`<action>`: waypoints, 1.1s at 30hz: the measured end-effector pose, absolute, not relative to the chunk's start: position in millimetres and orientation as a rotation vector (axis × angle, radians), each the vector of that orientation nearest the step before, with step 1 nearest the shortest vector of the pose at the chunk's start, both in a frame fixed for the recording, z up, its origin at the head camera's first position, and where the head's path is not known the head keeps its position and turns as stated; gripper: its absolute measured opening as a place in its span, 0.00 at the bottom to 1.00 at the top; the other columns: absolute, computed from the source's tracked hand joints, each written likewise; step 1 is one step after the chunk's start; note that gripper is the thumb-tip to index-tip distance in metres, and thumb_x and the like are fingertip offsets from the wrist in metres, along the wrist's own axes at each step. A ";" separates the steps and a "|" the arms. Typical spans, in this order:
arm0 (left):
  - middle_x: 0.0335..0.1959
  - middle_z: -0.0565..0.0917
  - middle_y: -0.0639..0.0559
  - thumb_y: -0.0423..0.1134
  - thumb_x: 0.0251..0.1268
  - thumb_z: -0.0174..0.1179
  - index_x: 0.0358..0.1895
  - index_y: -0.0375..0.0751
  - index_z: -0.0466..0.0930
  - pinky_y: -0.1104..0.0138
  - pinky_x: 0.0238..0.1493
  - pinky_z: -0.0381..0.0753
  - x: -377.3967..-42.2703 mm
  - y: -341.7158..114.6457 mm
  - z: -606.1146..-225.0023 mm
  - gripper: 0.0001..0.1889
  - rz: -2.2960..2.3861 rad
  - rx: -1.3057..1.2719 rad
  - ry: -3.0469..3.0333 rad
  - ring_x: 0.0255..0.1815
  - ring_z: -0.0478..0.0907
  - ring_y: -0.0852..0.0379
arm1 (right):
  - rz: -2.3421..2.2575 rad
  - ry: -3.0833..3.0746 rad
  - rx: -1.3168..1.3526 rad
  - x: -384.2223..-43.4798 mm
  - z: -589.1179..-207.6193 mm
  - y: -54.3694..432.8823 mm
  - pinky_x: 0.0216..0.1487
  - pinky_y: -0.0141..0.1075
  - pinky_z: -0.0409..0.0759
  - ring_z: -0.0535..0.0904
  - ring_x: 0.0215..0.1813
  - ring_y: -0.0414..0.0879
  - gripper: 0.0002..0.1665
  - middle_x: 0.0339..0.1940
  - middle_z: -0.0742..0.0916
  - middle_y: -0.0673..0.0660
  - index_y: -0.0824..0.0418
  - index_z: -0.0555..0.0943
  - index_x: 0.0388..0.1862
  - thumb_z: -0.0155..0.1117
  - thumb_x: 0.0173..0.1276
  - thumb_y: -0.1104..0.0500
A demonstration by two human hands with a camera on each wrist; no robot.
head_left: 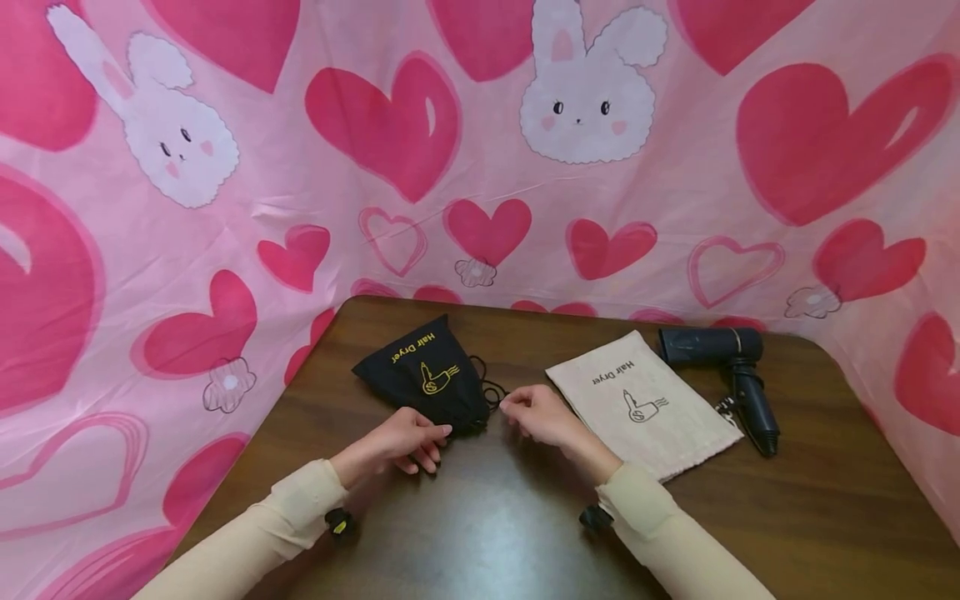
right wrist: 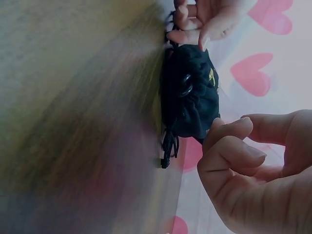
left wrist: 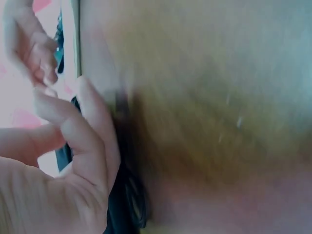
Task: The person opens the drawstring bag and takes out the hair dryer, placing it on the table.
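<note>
A black drawstring pouch [head_left: 420, 375] lies on the table, printed in yellow with "Hair Dryer" and a dryer drawing. Its gathered mouth [right wrist: 187, 92] faces the person. My left hand [head_left: 408, 437] is at the pouch's near side, thumb and fingers apart, its fingertips close to a black cord [right wrist: 170, 24]. On the other side my right hand [head_left: 543, 412] hovers with loosely bent fingers, near the looped cord [head_left: 491, 392] at the pouch's right; nothing shows between its fingers in the right wrist view.
To the right lies a flat cream cloth bag [head_left: 637, 408] printed "Hair Dryer". Beyond it rests a black hair dryer [head_left: 712, 346] with its handle towards the person. The brown table [head_left: 480, 533] is bordered by a pink curtain [head_left: 480, 167] with hearts and rabbits.
</note>
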State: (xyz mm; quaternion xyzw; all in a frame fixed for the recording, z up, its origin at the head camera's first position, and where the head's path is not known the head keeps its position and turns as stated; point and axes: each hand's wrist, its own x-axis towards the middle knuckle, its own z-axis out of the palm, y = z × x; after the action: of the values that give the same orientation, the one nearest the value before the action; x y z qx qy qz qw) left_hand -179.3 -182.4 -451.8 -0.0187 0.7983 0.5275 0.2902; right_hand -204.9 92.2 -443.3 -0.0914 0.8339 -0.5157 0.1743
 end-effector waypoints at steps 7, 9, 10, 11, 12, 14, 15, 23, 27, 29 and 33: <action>0.29 0.86 0.46 0.45 0.81 0.60 0.51 0.27 0.84 0.72 0.21 0.77 -176.3 -178.0 -457.5 0.19 1.626 -0.182 1.987 0.23 0.85 0.59 | -1.394 2.378 -0.272 -217.1 -446.4 82.8 0.21 0.33 0.70 0.71 0.21 0.44 0.13 0.24 0.81 0.57 0.67 0.87 0.46 0.63 0.79 0.57; 0.28 0.86 0.46 0.44 0.81 0.60 0.51 0.26 0.83 0.73 0.21 0.77 -176.1 -176.5 -459.2 0.19 1.663 -0.222 1.978 0.23 0.85 0.59 | -1.357 2.395 -0.277 -220.0 -447.3 79.5 0.20 0.33 0.69 0.71 0.20 0.44 0.13 0.22 0.80 0.55 0.67 0.88 0.44 0.64 0.79 0.57; 0.27 0.85 0.46 0.44 0.80 0.60 0.51 0.25 0.83 0.73 0.21 0.77 -176.2 -175.8 -459.9 0.19 1.678 -0.239 1.976 0.22 0.85 0.59 | -1.339 2.404 -0.274 -221.4 -447.7 77.8 0.20 0.33 0.69 0.71 0.21 0.44 0.12 0.22 0.81 0.55 0.66 0.88 0.43 0.64 0.79 0.57; 0.27 0.85 0.47 0.44 0.80 0.61 0.50 0.25 0.83 0.73 0.20 0.77 -176.3 -175.2 -460.6 0.19 1.693 -0.254 1.976 0.22 0.85 0.59 | -1.317 2.419 -0.276 -222.8 -448.0 76.3 0.20 0.33 0.69 0.72 0.21 0.44 0.12 0.23 0.82 0.56 0.65 0.88 0.43 0.65 0.79 0.57; 0.26 0.85 0.47 0.44 0.80 0.61 0.50 0.25 0.83 0.73 0.20 0.77 -176.4 -174.5 -461.4 0.19 1.707 -0.268 1.977 0.21 0.85 0.60 | -1.300 2.431 -0.274 -224.0 -448.0 74.9 0.21 0.33 0.70 0.72 0.22 0.44 0.12 0.24 0.83 0.56 0.65 0.89 0.43 0.65 0.78 0.57; 0.25 0.85 0.47 0.44 0.80 0.62 0.48 0.25 0.84 0.73 0.20 0.77 -176.9 -173.5 -462.5 0.19 1.728 -0.290 1.982 0.21 0.84 0.60 | -1.269 2.454 -0.273 -226.2 -447.8 72.5 0.23 0.34 0.70 0.73 0.24 0.45 0.11 0.28 0.84 0.57 0.64 0.89 0.43 0.66 0.78 0.57; 0.25 0.85 0.47 0.44 0.79 0.62 0.48 0.25 0.84 0.73 0.20 0.77 -177.1 -173.4 -463.1 0.19 1.735 -0.297 1.985 0.20 0.84 0.60 | -1.255 2.465 -0.273 -226.9 -447.5 71.4 0.23 0.34 0.70 0.73 0.24 0.45 0.11 0.29 0.85 0.57 0.63 0.90 0.43 0.66 0.78 0.56; 0.26 0.85 0.46 0.44 0.77 0.65 0.46 0.27 0.86 0.72 0.20 0.78 -175.1 -172.4 -463.6 0.17 1.744 -0.340 2.010 0.20 0.84 0.59 | -1.241 2.482 -0.262 -229.8 -453.5 62.8 0.22 0.35 0.68 0.71 0.21 0.45 0.10 0.23 0.80 0.53 0.62 0.89 0.39 0.68 0.76 0.57; 0.25 0.85 0.46 0.41 0.77 0.65 0.44 0.28 0.86 0.72 0.20 0.78 -174.8 -171.1 -465.9 0.15 1.763 -0.361 2.014 0.19 0.84 0.58 | -1.238 2.479 -0.246 -232.1 -456.2 61.0 0.20 0.34 0.67 0.70 0.19 0.45 0.11 0.22 0.79 0.53 0.62 0.89 0.35 0.69 0.75 0.57; 0.25 0.84 0.45 0.40 0.77 0.65 0.43 0.27 0.85 0.72 0.20 0.78 -174.8 -170.2 -466.5 0.14 1.773 -0.368 2.016 0.19 0.84 0.58 | -1.228 2.483 -0.236 -233.5 -456.6 59.7 0.20 0.34 0.66 0.69 0.18 0.45 0.12 0.21 0.79 0.53 0.62 0.89 0.33 0.69 0.75 0.57; 0.25 0.84 0.46 0.40 0.77 0.65 0.44 0.27 0.85 0.71 0.20 0.78 -174.5 -169.4 -466.9 0.14 1.784 -0.378 2.022 0.19 0.85 0.58 | -1.208 2.488 -0.213 -236.2 -455.9 56.6 0.19 0.34 0.65 0.68 0.18 0.45 0.14 0.22 0.79 0.53 0.63 0.89 0.31 0.70 0.75 0.57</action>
State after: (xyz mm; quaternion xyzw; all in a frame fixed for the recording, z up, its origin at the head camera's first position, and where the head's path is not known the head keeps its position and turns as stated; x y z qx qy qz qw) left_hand -174.5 -169.4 -466.9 -0.1359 0.7263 0.6409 0.2080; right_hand -236.2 56.6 -455.9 -0.0757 0.8819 -0.4280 0.1828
